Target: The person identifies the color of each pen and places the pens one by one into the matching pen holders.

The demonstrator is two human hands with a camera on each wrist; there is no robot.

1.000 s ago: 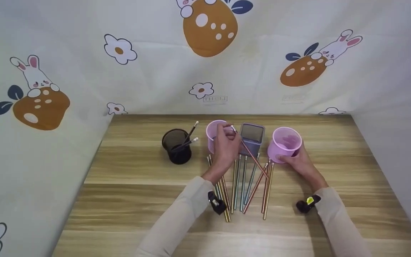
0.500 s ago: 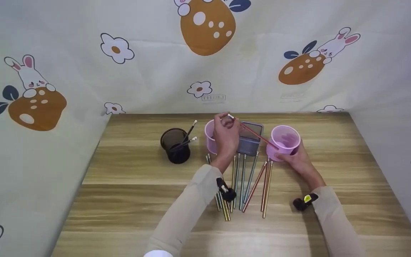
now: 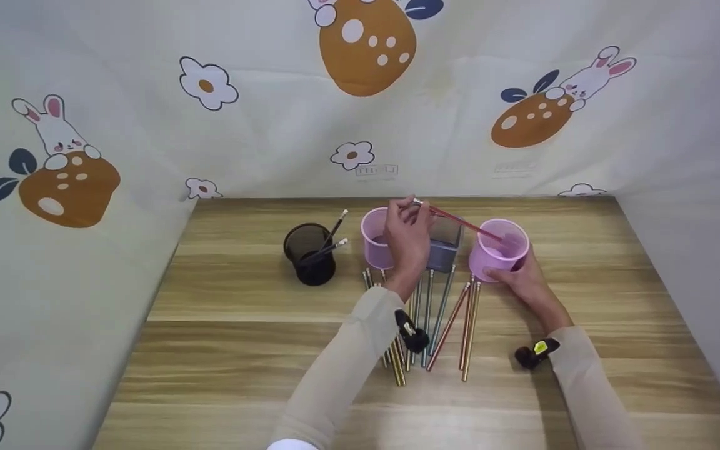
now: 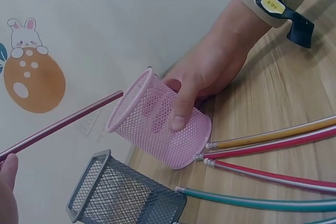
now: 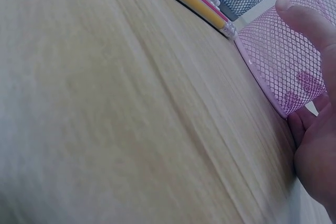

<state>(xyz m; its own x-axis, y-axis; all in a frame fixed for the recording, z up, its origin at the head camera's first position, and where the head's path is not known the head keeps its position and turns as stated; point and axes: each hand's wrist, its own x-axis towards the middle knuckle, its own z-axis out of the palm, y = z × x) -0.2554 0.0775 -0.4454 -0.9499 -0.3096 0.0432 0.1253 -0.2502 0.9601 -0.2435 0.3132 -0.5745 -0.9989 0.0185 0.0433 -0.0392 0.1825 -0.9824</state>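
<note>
My left hand (image 3: 407,240) pinches a red pencil (image 3: 460,220) near its eraser end. The pencil slants down to the right, and its far end overlaps the mouth of the right pink mesh pen cup (image 3: 482,262). In the left wrist view that red pencil (image 4: 63,123) points at the rim of the upright pink cup (image 4: 163,124). My right hand (image 3: 525,278) grips this cup round its side, thumb in front and fingers behind. The right wrist view shows the right hand (image 5: 320,145) with its thumb against the pink mesh (image 5: 283,51).
A grey square mesh cup (image 3: 442,256) and another pink cup (image 3: 377,250) stand to the left. Farther left, a black mesh cup (image 3: 314,272) holds two black pencils (image 3: 336,230). Red, gold and teal pencils (image 3: 430,312) lie in front of the cups.
My left hand has risen and shifted right with the red pencil, which swung from pointing down at the table to reaching over the right pink cup. My right hand stays on that cup.
</note>
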